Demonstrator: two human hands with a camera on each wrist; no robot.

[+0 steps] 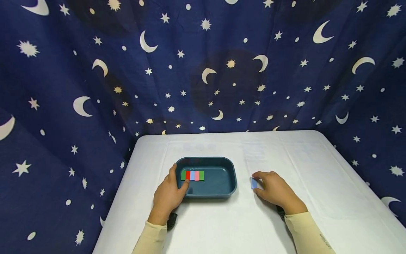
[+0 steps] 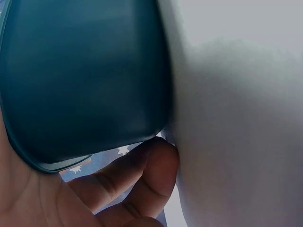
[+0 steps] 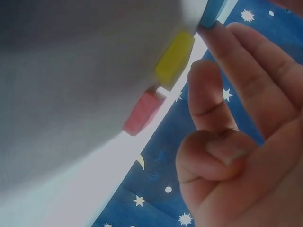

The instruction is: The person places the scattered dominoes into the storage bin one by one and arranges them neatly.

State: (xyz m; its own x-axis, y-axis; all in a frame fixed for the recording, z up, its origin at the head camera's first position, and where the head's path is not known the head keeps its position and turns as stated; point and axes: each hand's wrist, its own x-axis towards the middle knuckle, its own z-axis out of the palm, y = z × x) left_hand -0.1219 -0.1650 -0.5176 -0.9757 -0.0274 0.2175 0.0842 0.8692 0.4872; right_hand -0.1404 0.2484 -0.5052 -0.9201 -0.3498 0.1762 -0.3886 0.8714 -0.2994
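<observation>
A dark teal plastic tub (image 1: pixel 222 195) stands on the table, and my left hand (image 1: pixel 168 194) grips its left side with the thumb over the rim. From the left wrist view, the tub's outer wall (image 2: pixel 90 80) is close to the palm, with curled fingers beside its lower edge. My right hand (image 1: pixel 275 188) pinches a light blue block (image 1: pixel 254 183) between thumb and fingertips, to the right of the tub. In the right wrist view a yellow block (image 3: pixel 175 60) and a pinkish-red block (image 3: pixel 143 112) sit on the table near that hand.
Inside the tub, toward its left, several coloured blocks (image 1: pixel 192 175) lie side by side in a row: green, red, light blue, pink and green. A white cloth covers the table (image 1: pixel 219 229). Behind it hangs a navy curtain (image 1: pixel 177 77) with moons and stars.
</observation>
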